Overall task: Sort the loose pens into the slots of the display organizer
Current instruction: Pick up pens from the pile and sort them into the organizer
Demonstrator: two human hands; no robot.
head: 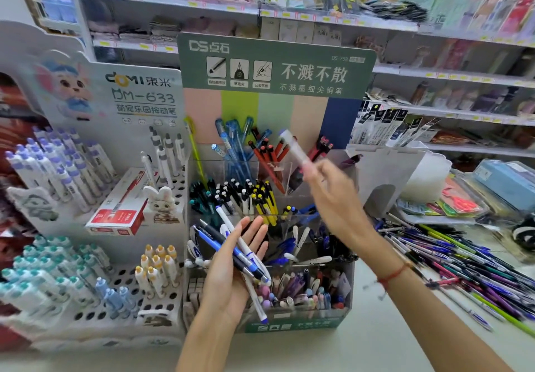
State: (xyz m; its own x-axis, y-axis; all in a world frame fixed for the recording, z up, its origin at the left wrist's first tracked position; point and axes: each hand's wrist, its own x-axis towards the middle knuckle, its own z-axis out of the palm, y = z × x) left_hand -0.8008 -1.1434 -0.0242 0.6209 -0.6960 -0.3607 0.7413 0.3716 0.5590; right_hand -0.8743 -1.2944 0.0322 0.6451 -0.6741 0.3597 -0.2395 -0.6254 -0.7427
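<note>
**Pens going into the slots**

From the head camera, the left hand [231,267] is held flat with the palm up. A small bunch of pens [240,251] lies across the palm, blue, dark and white ones. The fingers are straight, so the pens just rest there and are not squeezed.

The right hand [327,186] is lifted up over the display organizer [269,227]. It pinches one see-through pen [293,147] near its lower end. The pen is blurry and tilts up to the left. It is above the back slots, close to the red pens [270,153] and the blue pens [236,140], but not inside any slot yet. I cannot tell which slot it is meant for.

The organizer stands on the pale worktop [362,340]. Its slots already hold many pens, like the yellow pens [267,201] in the middle row. To the right, a big pile of loose pens [463,258] lies spread on the worktop, so there looks to be lots left to sort.

Pens are light, hard and smooth. They roll and slip easily, so the flat left hand should stay level or they may slide off. A good place to hold a pen is the middle of its body, with thumb and fingers, then drop it tip down into the slot
</note>
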